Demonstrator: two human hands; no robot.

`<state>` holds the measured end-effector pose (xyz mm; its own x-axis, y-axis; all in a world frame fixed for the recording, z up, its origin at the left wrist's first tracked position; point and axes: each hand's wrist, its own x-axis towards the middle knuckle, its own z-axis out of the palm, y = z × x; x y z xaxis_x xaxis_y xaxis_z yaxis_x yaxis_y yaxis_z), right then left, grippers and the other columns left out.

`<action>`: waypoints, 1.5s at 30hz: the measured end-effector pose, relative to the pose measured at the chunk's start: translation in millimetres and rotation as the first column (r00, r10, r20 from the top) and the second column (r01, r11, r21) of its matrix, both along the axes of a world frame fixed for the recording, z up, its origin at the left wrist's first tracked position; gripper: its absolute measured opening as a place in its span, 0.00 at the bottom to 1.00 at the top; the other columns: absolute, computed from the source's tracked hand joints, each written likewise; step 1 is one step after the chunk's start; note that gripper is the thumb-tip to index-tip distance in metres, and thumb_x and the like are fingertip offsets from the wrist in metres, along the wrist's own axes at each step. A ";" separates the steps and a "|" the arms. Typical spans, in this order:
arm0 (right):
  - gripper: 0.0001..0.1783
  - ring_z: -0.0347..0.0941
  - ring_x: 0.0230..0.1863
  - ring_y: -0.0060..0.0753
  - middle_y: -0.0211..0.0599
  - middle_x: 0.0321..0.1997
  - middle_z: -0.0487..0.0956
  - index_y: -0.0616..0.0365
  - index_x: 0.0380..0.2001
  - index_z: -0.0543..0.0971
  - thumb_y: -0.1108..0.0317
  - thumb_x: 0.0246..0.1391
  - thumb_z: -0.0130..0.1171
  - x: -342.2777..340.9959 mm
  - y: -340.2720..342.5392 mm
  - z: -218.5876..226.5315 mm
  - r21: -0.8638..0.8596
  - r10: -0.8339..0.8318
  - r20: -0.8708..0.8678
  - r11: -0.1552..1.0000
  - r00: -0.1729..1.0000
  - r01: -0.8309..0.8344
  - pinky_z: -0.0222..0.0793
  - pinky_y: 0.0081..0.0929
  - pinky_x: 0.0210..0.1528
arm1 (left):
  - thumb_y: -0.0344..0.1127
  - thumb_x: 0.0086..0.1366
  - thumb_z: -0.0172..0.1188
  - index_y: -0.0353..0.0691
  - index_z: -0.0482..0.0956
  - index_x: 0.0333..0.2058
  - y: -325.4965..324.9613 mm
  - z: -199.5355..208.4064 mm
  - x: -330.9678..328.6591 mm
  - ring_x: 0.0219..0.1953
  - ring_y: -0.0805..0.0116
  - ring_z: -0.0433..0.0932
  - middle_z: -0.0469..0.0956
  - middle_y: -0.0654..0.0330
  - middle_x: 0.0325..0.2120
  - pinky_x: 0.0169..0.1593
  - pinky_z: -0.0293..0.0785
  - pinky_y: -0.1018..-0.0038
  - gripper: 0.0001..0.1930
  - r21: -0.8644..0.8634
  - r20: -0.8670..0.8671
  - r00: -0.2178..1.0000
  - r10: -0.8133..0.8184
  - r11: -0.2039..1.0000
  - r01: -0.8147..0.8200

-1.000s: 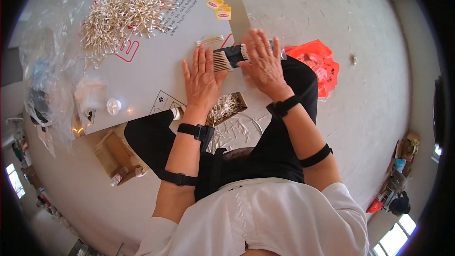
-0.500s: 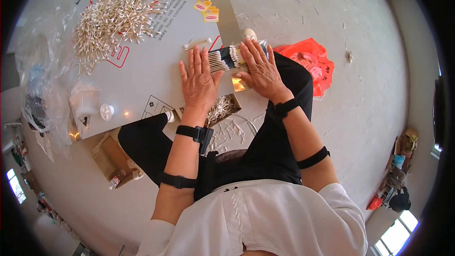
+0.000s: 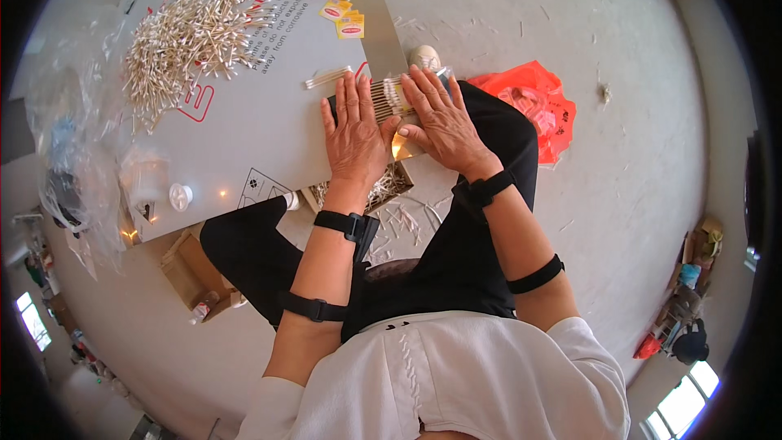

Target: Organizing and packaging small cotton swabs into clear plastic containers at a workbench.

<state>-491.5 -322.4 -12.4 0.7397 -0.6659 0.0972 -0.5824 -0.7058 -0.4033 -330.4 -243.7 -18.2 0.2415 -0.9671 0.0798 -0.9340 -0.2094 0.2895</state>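
A row of cotton swabs (image 3: 381, 99) lies side by side at the right edge of the table, on something dark that is mostly hidden. My left hand (image 3: 356, 138) rests flat over the left end of the row, fingers stretched forward. Across from it, my right hand (image 3: 446, 126) covers the right end, its fingers also straight and its thumb apart. The two thumbs point toward each other with a small gap. Beyond my left fingertips lies a little bunch of swabs (image 3: 327, 78). Clear wrapping partly shows behind my right hand.
A large heap of cotton swabs (image 3: 191, 41) covers the far left of the table. Small yellow boxes (image 3: 351, 26) stand near its far right edge. A clear plastic bag (image 3: 77, 138) hangs at the left. Below are a cardboard box (image 3: 399, 185) of swabs and a red bag (image 3: 558, 122).
My left hand has slid right over the swab row, closer to my right hand, and now hides more of the row. My right hand has barely moved.
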 end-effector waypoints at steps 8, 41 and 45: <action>0.44 0.44 0.76 0.41 0.41 0.75 0.53 0.54 0.70 0.56 0.33 0.61 0.39 -2.1 -2.6 -0.1 0.029 0.017 0.048 0.999 0.999 -0.019 0.31 0.50 0.74 | 0.52 0.71 0.45 0.36 0.47 0.70 -4.7 0.0 -5.7 0.74 0.53 0.41 0.46 0.48 0.71 0.72 0.33 0.51 0.37 0.016 0.013 1.000 -0.005 1.000 0.005; 0.17 0.74 0.38 0.21 0.30 0.38 0.79 0.64 0.46 0.81 0.61 0.62 0.60 35.7 -16.6 -30.8 0.920 -0.944 0.314 0.274 0.106 -0.280 0.73 0.22 0.42 | 0.54 0.73 0.41 0.27 0.53 0.66 -49.9 -1.2 -42.9 0.71 0.55 0.51 0.54 0.47 0.68 0.73 0.40 0.58 0.36 -0.351 -0.934 0.247 -0.258 0.795 -0.494; 0.17 0.75 0.37 0.21 0.30 0.38 0.79 0.64 0.45 0.81 0.61 0.62 0.60 38.9 -15.0 -29.9 0.925 -0.946 0.308 0.273 0.103 -0.263 0.73 0.22 0.42 | 0.55 0.73 0.42 0.28 0.53 0.67 -50.8 -1.3 -38.7 0.71 0.55 0.50 0.53 0.47 0.69 0.73 0.39 0.58 0.37 -0.329 -0.944 0.196 -0.266 0.822 -0.464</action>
